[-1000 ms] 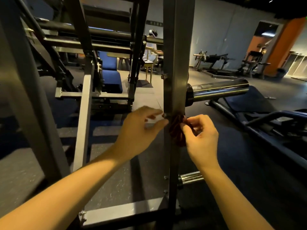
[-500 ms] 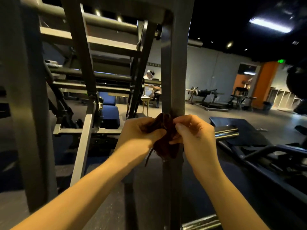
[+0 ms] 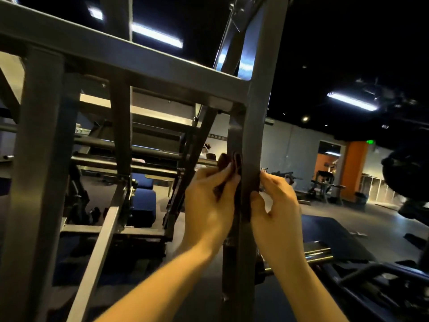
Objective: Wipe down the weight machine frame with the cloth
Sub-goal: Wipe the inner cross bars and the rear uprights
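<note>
Hands (image 3: pixel 210 205) (image 3: pixel 276 205) on cloth (image 3: pixel 228 162) around frame upright (image 3: pixel 256 126)

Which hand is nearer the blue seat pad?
Left. The left hand holds the cloth left of the upright post, toward the blue seat pad; the right hand is on the post's other side, farther away.

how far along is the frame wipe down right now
Done: the metal gives no sign of what is already clean. In hand: the left hand and right hand grip the dark cloth against the upright post. Left, probably: the post above the cloth, the top crossbeam and the left upright, which neither hand touches.
</note>
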Motion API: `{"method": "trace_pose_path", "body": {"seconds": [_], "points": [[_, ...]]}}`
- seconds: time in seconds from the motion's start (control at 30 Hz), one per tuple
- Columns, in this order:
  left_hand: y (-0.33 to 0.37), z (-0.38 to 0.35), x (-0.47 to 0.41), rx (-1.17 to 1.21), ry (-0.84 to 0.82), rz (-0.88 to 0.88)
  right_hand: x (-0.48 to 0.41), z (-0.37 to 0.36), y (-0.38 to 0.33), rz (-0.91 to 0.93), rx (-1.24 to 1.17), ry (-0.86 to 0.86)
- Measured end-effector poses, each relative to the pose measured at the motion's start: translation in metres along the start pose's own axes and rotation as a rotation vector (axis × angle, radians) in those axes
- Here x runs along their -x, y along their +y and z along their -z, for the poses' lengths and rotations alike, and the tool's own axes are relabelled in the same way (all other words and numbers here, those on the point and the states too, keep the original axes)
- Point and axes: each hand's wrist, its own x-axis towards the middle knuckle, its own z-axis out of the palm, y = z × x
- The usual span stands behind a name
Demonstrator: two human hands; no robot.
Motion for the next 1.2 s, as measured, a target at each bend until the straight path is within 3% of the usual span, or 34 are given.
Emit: {"method": "trace_pose_path", "body": {"seconds": [0.1,0.2,0.27,0.37,0.47,0.57,0.83,1.0,1.07,1.2], "points": [[-0.012,0.003,0.028,0.011,-0.032,-0.016,-0.004,0.004,0.002,0.02,-0.005,0.026],[0.006,0.0,-0.022,-0.106,0.012,-0.027,-0.009,0.003,0.002,0.014,-0.049,0.004],[0.027,-0.004,-0.064,-0.035,0.042,-0.012,-0.012,0.002,0.001,-0.014,-0.1,-0.015],[0.028,-0.005,-0.083,-0.068,0.083,-0.127,-0.007,-0.002,0.008,0.006,-0.052,-0.02],[0.002,0.0,-0.04,-0.136,-0.012,-0.122,-0.001,-0.001,0.012,-0.029,0.004,-0.046],[-0.023,0.006,0.011,-0.09,-0.054,-0.057,0.013,-0.002,0.016,-0.034,-0.089,-0.025],[-0.052,0.025,0.058,-0.24,-0.247,-0.162,0.09,0.002,0.028,-0.135,-0.129,-0.057],[-0.052,0.024,0.032,-0.273,-0.248,0.083,0.119,0.003,0.034,-0.142,-0.069,-0.036],[-0.048,0.024,0.034,-0.193,-0.25,0.198,0.131,0.003,0.037,-0.139,-0.029,-0.045],[-0.053,0.023,0.042,0.058,-0.068,0.52,0.155,0.003,0.041,-0.148,0.041,-0.126]]}}
